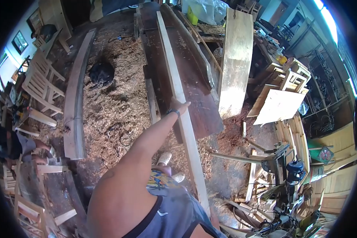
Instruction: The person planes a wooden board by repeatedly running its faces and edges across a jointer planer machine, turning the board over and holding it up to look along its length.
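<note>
A long, pale wooden plank (185, 129) runs from the far end of the room down to my right side. My left arm reaches forward, and my left hand (180, 106) is closed over the plank near its middle, with a dark band on the wrist. At the bottom edge, a small part of my right hand (214, 222) shows against the plank's near end; its fingers are hidden. Beneath the plank's far half lie wide, dark reddish boards (198, 109).
Wood shavings (119, 103) cover the floor, with a dark round object (101, 74) on them. A long board (74, 103) lies left. Another person (12, 144) works there near wooden chairs (43, 83). To the right are a wide upright board (237, 59), a machine (283, 166) and scrap wood.
</note>
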Demonstrator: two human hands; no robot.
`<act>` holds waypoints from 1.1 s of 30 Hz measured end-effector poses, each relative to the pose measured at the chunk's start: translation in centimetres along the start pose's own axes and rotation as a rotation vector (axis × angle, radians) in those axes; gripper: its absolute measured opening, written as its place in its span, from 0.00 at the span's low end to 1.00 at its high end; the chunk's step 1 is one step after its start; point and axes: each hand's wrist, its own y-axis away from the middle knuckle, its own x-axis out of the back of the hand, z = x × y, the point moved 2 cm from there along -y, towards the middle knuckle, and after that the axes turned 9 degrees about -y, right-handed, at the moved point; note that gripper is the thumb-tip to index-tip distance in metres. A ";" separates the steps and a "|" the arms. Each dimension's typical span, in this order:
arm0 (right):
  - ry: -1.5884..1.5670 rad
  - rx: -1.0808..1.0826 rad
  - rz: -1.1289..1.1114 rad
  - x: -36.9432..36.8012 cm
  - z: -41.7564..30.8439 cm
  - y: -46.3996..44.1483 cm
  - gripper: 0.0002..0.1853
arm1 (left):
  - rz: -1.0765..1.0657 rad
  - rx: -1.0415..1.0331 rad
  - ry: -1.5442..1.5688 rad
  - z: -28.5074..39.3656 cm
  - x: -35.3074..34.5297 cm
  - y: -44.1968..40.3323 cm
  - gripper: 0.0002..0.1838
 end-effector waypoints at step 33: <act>-0.243 0.228 0.426 25.1 2.1 2.8 0.44 | -0.604 0.531 0.810 -18.6 -13.5 25.1 0.13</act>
